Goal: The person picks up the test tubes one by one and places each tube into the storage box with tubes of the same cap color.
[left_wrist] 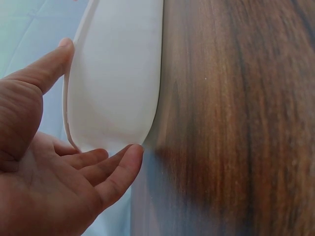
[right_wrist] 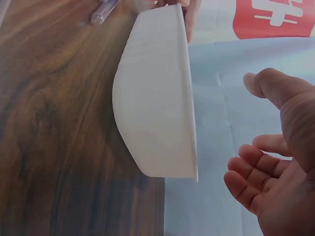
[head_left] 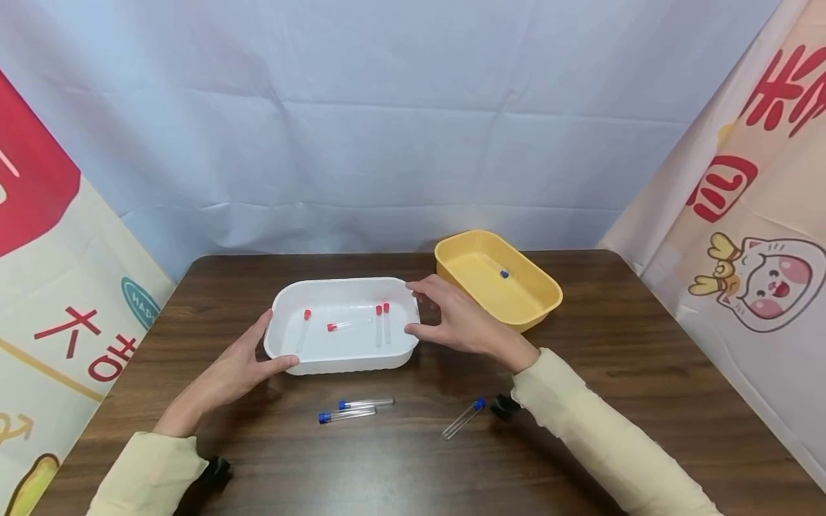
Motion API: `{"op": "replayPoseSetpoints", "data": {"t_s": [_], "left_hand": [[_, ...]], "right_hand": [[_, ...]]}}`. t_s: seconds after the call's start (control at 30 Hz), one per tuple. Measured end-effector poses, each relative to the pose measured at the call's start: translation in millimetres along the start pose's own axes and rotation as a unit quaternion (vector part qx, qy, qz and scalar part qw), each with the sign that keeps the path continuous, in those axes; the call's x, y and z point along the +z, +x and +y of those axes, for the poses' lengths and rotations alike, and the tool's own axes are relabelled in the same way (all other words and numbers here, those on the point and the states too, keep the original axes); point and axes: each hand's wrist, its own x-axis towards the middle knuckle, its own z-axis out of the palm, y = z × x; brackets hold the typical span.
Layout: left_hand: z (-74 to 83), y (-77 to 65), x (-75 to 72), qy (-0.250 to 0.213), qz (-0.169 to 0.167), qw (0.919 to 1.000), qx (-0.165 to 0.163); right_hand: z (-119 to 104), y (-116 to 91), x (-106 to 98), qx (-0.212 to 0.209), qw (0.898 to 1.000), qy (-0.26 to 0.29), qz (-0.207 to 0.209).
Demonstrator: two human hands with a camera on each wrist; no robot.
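A white plastic basin (head_left: 351,363) stands mid-table and contains several clear test tubes with red caps (head_left: 378,327). At its left end my left hand (head_left: 235,369) grips it, thumb at the rim and fingers against the end wall; the left wrist view shows this white wall (left_wrist: 115,73) up close. My right hand (head_left: 461,315) is beside the basin's right end, thumb and fingers spread. In the right wrist view, a gap separates this hand (right_wrist: 275,167) from the white basin (right_wrist: 152,98).
A yellow basin (head_left: 542,304) stands behind my right hand, with one blue-capped test tube (head_left: 504,274) inside. Two blue-capped test tubes (head_left: 351,414) lie in front of the white basin. Another blue-capped tube (head_left: 461,421) lies farther right on the brown wooden table (head_left: 613,401).
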Motion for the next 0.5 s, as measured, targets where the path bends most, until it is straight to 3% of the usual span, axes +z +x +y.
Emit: {"op": "replayPoseSetpoints", "data": {"t_s": [0.5], "left_hand": [[0.0, -0.2, -0.8, -0.007, -0.001, 1.0000, 0.004]], "right_hand": [[7, -45, -19, 0.017, 0.999, 0.010, 0.025]]}}
